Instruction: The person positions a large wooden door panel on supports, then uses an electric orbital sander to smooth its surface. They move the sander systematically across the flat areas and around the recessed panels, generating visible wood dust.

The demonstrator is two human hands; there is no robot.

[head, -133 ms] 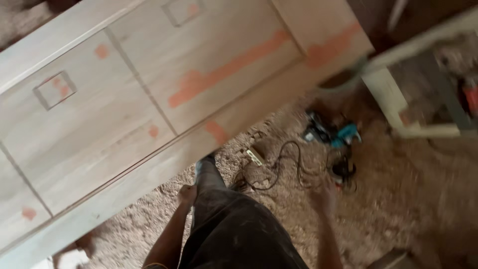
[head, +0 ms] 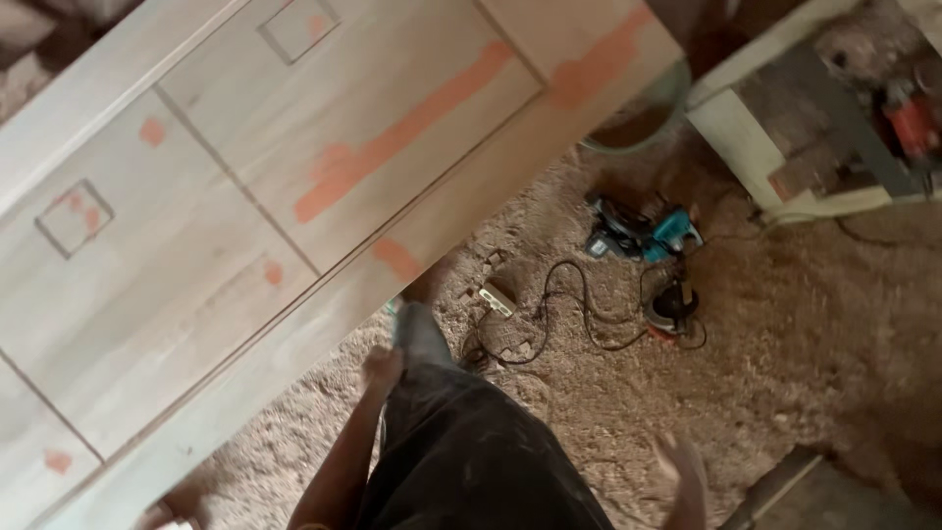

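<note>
This is a woodworking shop. A large pale wooden door [head: 245, 206] with recessed panels lies flat at working height, and orange-red filler patches [head: 392, 147] are smeared over its seams and faces. The floor [head: 805, 353] under it is buried in sawdust and wood shavings. On that floor lie a teal power tool [head: 643, 228] and a smaller red and black one [head: 673, 306], with black cords [head: 564, 314] looping to a power strip [head: 497, 297]. At the upper right stands a white-framed machine stand [head: 756, 147], dusty and carrying a red tool [head: 913, 123].
</note>
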